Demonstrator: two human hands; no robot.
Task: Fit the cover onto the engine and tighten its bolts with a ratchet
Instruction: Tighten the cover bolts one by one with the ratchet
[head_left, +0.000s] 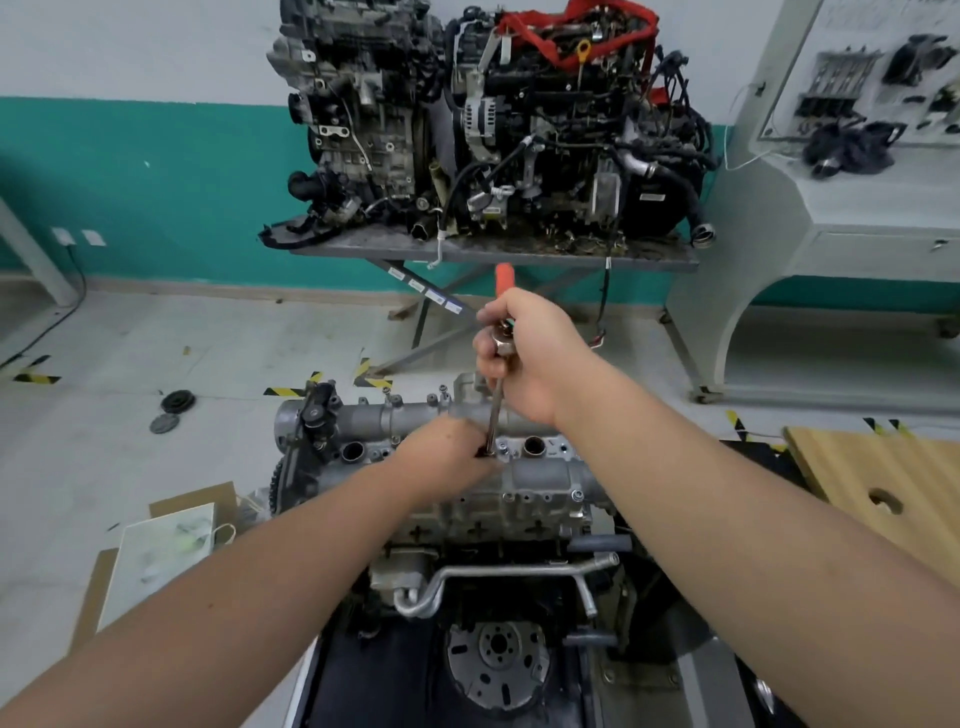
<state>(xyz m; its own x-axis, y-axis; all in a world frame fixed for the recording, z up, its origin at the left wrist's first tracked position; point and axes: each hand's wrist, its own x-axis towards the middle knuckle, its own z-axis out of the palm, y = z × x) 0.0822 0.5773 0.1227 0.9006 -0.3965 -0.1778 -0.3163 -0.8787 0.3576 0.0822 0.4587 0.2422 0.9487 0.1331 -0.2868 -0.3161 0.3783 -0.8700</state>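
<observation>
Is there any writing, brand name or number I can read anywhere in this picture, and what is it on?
No text can be read.
Stickers on the stand's leg: too blurred.
White label on the black engine part: too small.
Display panel at right: lettering illegible.

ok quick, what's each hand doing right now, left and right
Left hand: on the cover, fingers steadying the ratchet's extension tip at a bolt.
Right hand: gripping the ratchet at its head, orange handle pointing up.

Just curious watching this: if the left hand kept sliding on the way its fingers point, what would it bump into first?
Most likely the ratchet's extension shaft, standing right at the left hand's fingertips on the engine cover; depth is hard to judge.
</observation>
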